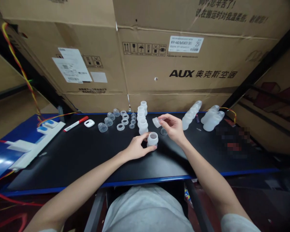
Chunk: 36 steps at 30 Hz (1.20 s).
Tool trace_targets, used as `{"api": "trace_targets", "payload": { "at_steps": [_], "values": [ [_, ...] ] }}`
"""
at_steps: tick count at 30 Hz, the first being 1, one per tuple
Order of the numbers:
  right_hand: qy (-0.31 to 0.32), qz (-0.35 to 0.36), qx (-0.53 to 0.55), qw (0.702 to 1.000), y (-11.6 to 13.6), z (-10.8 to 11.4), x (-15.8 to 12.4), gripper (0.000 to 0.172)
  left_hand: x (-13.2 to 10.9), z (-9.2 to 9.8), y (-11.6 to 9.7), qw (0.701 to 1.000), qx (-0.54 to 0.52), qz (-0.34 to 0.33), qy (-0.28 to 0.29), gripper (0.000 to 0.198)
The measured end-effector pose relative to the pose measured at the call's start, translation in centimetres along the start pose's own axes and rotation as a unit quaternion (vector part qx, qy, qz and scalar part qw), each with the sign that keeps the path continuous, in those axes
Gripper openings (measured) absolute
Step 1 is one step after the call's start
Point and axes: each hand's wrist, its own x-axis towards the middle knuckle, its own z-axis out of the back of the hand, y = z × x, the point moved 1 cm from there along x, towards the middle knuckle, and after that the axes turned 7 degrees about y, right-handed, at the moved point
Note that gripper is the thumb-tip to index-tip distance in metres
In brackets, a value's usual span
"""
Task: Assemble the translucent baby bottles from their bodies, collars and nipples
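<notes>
My left hand (138, 146) is closed round a translucent baby bottle (153, 140), which stands upright with its mouth uncovered. In the pinch of my right hand (173, 127) is a clear-white collar ring (156, 122), held tilted a little above and to the right of the bottle; whether a nipple sits in it I cannot tell. A round clear piece (163, 131) lies on the table under that hand. Just behind the left hand runs a row of several uncapped bottles (142, 124). To their left are small nipple-like pieces (132, 121), collar rings (124, 121) and domed clear caps (108, 121).
Capped bottles (192, 114) stand in a row at the right, with more capped bottles (209, 120) beside them. A marker (75, 124), a white earbud case (89, 123) and a power strip (40, 141) lie on the left. A large cardboard sheet (145, 71) walls off the back.
</notes>
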Motion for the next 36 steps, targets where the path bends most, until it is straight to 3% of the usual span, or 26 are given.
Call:
{"api": "trace_targets", "payload": {
  "at_steps": [3, 6, 9, 12, 14, 18, 21, 27, 32, 36],
  "values": [
    [0.040, 0.018, -0.021, 0.999, 0.3, -0.3, -0.3, 0.035, 0.7, -1.4, 0.0, 0.999, 0.034, 0.002, -0.011, 0.060],
    [0.057, 0.037, -0.036, 0.997, 0.5, -0.2, -0.4, 0.027, 1.0, -2.2, -0.4, 0.997, 0.054, -0.056, -0.030, 0.073],
    [0.048, 0.083, -0.077, 0.992, 1.0, -0.3, -0.6, 0.017, 0.5, -2.1, -0.8, 0.972, 0.117, -0.145, -0.145, 0.089],
    [0.045, 0.162, -0.142, 0.976, 1.8, -0.9, -1.1, 0.015, -0.2, -1.4, -1.3, 0.919, 0.177, -0.216, -0.279, 0.088],
    [0.055, 0.215, -0.168, 0.961, 2.2, -1.7, -1.7, 0.017, -0.5, -0.8, -1.6, 0.895, 0.177, -0.249, -0.326, 0.084],
    [0.083, 0.299, -0.188, 0.932, 2.8, -3.5, -3.1, 0.027, -0.7, 0.1, -2.2, 0.895, 0.126, -0.303, -0.303, 0.063],
    [0.072, 0.309, -0.200, 0.927, 3.0, -4.2, -3.8, 0.031, -1.0, 0.4, -2.4, 0.899, 0.095, -0.313, -0.291, 0.054],
    [0.042, 0.243, -0.129, 0.960, 3.6, -4.3, -3.8, 0.028, -1.6, 0.7, -2.6, 0.919, 0.047, -0.277, -0.277, 0.057],
    [0.037, 0.170, -0.077, 0.982, 3.2, -4.7, -3.4, 0.016, -1.4, 0.8, -2.6, 0.927, 0.007, -0.278, -0.253, 0.061],
    [-0.031, 0.071, 0.039, 0.996, 2.8, -2.7, -2.3, 0.023, -1.5, 0.6, -2.7, 0.929, -0.017, -0.291, -0.226, 0.060]
  ]
}}
